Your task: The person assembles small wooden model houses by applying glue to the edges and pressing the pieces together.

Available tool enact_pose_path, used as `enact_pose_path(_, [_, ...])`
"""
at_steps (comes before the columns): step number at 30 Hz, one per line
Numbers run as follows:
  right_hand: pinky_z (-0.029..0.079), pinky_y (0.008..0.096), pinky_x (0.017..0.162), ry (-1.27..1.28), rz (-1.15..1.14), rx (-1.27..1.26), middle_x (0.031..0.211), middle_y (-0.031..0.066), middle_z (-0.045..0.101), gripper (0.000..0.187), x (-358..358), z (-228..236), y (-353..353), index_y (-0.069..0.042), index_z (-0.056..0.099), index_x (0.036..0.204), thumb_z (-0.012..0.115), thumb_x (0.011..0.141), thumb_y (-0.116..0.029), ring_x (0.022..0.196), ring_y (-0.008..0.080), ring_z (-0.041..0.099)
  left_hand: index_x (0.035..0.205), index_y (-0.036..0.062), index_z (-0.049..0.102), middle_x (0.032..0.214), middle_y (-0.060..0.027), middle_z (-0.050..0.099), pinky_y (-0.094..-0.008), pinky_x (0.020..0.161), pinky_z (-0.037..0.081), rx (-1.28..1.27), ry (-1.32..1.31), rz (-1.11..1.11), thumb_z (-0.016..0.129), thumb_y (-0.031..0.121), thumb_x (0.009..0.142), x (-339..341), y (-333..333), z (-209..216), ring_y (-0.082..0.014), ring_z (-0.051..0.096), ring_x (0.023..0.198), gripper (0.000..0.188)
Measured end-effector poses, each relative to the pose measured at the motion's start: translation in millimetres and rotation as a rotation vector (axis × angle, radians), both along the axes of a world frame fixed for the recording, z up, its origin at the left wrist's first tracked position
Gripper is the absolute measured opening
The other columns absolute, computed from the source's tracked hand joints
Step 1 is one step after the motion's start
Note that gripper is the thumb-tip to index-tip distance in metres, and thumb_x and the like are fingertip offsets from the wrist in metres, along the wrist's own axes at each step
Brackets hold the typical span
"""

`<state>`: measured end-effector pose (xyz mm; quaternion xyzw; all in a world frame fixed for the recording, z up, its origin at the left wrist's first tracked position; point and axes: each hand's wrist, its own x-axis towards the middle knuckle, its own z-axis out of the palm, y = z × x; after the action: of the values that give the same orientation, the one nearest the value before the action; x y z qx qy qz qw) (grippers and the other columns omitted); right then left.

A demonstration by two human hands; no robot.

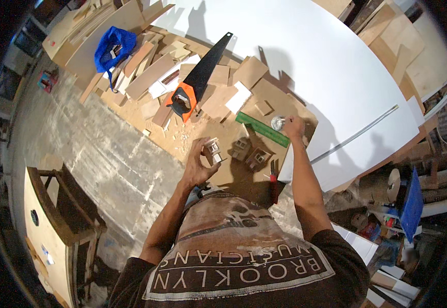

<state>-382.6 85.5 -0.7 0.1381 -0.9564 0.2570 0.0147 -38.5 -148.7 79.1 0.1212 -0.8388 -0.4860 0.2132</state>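
My left hand (pixel 199 168) is closed around a small wooden model house (pixel 213 151), pale with window-like openings, held above the near edge of the board. To its right stand two more little wooden houses, one (pixel 240 147) beside the other (pixel 259 158). My right hand (pixel 294 127) reaches out with bent fingers against a small round silvery container (pixel 278 123); its contents are too small to tell. Between that container and the houses lies a green ruler-like strip (pixel 262 129). Red-handled pliers (pixel 274 185) rest close to my body.
A handsaw (pixel 203 72) with an orange handle lies over wood offcuts (pixel 154 77). Behind them sits a blue bag (pixel 113 51). A large white sheet (pixel 331 66) spreads to the right, bearing a long metal strip (pixel 356 132). A wooden cabinet (pixel 49 226) stands at lower left.
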Motion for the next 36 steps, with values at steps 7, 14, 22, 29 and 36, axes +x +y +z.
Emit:
enact_pose_path(7, [0.053,0.0473,0.073,0.233,-0.077,0.005,0.086,0.0218,0.069,0.015,23.9,30.2,27.4,-0.002,0.068,0.089,0.063,0.088,-0.016,0.083,0.0417,0.068,0.136,0.0058,0.048,0.123,-0.0141,0.053,-0.036,0.081,0.051,0.231,0.023,-0.09,0.083,0.003,0.067,-20.3,2.3,-1.4,-0.024,0.06,0.094,0.078])
enact_pose_path(14, [0.049,0.0382,0.06,0.2,-0.135,-0.388,0.073,0.0114,0.065,0.006,57.4,50.1,39.4,-0.004,0.065,0.091,0.062,0.092,-0.009,0.065,0.0263,0.063,0.135,0.0049,0.045,0.122,-0.0118,0.055,-0.0327,0.08,0.05,0.267,0.084,-0.225,0.084,0.003,0.069,-42.9,4.9,10.7,-0.0205,0.059,0.097,0.077])
enact_pose_path(22, [0.043,0.026,0.063,-0.71,0.063,-1.373,0.086,0.0055,0.064,0.01,179.0,125.2,-8.7,0.002,0.067,0.103,0.062,0.096,-0.003,0.07,0.0131,0.055,0.136,0.0051,0.045,0.126,-0.012,0.054,-0.0344,0.087,0.049,0.23,0.163,-0.229,0.087,0.004,0.067,-48.6,8.5,27.8,-0.0209,0.059,0.103,0.08])
enact_pose_path(29, [0.045,0.028,0.067,-0.836,0.047,-1.446,0.095,0.008,0.066,0.013,215.8,120.4,-37.8,0.003,0.068,0.107,0.063,0.097,-0.005,0.074,0.0139,0.055,0.137,0.0042,0.046,0.125,-0.0108,0.056,-0.035,0.09,0.048,0.236,0.161,-0.219,0.087,0.004,0.067,-47.7,8.7,31.2,-0.021,0.058,0.106,0.081])
enact_pose_path(36, [0.042,0.0274,0.064,-0.742,0.18,-1.091,0.089,0.0055,0.062,0.016,212.8,118.3,-23.0,0.006,0.067,0.107,0.063,0.097,-0.005,0.071,0.013,0.053,0.139,0.0044,0.044,0.125,-0.0096,0.056,-0.0346,0.093,0.046,0.285,0.187,-0.2,0.086,0.005,0.07,-45.0,7.9,26.5,-0.0196,0.058,0.109,0.081])
